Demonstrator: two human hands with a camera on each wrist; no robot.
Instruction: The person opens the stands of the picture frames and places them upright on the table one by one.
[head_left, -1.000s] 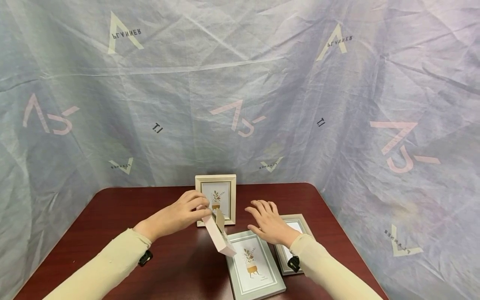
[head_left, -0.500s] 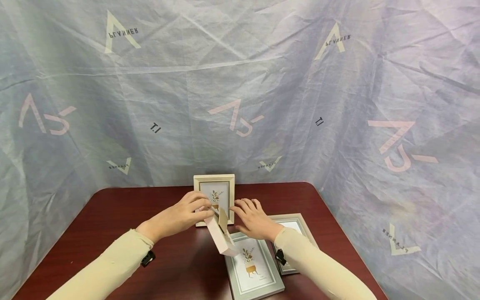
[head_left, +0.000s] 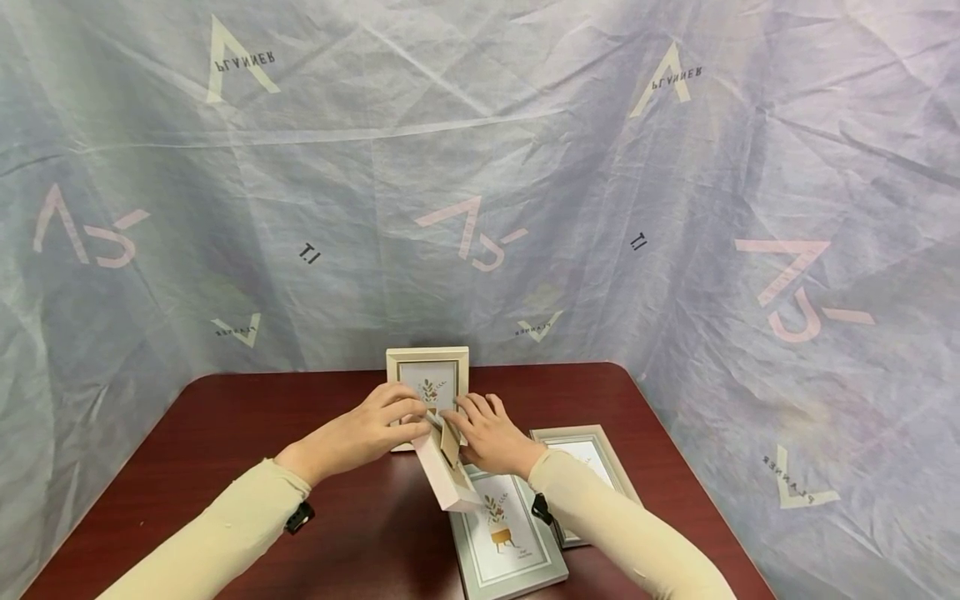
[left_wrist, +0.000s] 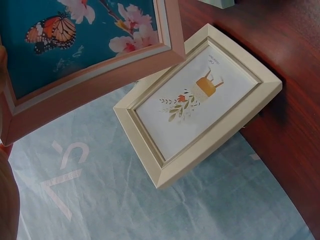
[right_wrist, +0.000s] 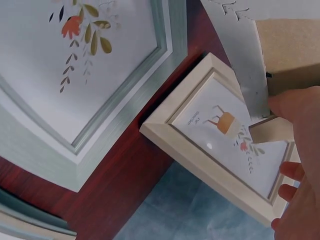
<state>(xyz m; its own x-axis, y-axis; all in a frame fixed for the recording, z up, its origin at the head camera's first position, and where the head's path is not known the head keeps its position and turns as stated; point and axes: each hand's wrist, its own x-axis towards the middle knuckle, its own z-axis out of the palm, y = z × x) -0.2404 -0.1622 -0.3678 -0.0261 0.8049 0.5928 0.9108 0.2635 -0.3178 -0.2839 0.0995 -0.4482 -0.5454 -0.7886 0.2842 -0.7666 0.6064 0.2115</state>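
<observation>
Two bare hands work at one pale-pink rectangular frame with a butterfly-and-blossom picture, tilted above the dark red, wood-grained bench. The left hand has its fingers curled round the frame's upper end. The right hand has its fingers at the brown board stand flap on the back; I cannot tell whether they pinch it or only touch it.

Holding by one end seems the main weakness: a firm tug on the flap could twist the frame out of the left hand's grip. Pulling the flap too far might strain its hinge. The upright cream frame stands just behind, so a backward swing could knock it over. The frame's low end hangs over the flat grey-green frame, with contact unclear; a slip would probably scratch that one.
</observation>
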